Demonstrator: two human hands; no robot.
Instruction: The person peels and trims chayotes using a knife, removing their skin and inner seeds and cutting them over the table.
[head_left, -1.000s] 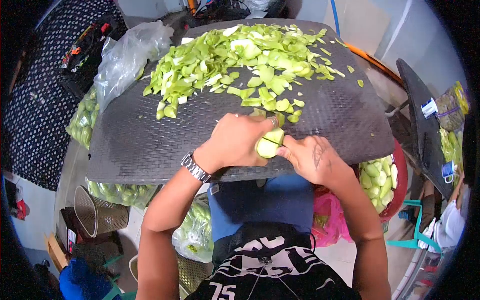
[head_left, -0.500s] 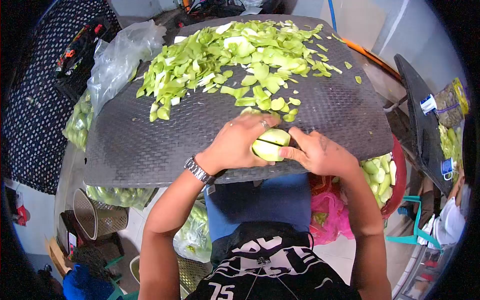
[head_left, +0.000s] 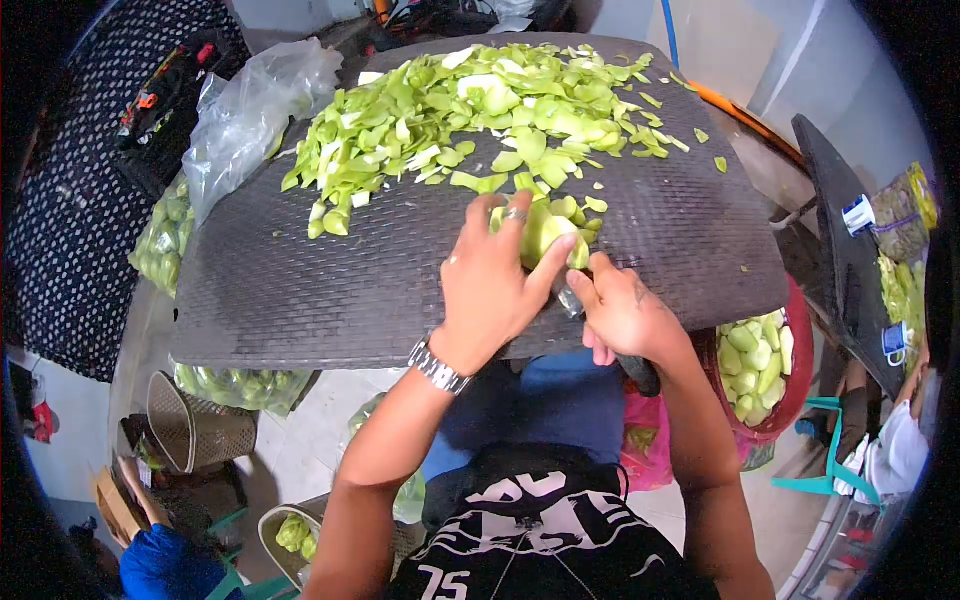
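Note:
My left hand (head_left: pixel 490 285) is wrapped round a pale green peeled chayote (head_left: pixel 545 232) over the table, thumb along its near side. In my right hand (head_left: pixel 632 312) is a knife (head_left: pixel 638 374); its black handle sticks out below the fist. The blade shows only in part, as a shiny patch close to the chayote's right lower end. I cannot tell whether it touches. Just beyond my fingers lies a wide heap of green peelings (head_left: pixel 420 130) on the dark woven tabletop (head_left: pixel 290 290).
A clear plastic bag (head_left: pixel 262 105) hangs at the table's left edge. A red tub (head_left: pixel 795 375) of peeled chayotes stands right, near a pink bag (head_left: pixel 650 445). Beige baskets (head_left: pixel 200 430) stand on the floor. A person (head_left: pixel 170 565) is at lower left.
The chayote has moved slightly away from me and turned in my left hand. My right hand has drawn down from it, bringing the knife handle into view.

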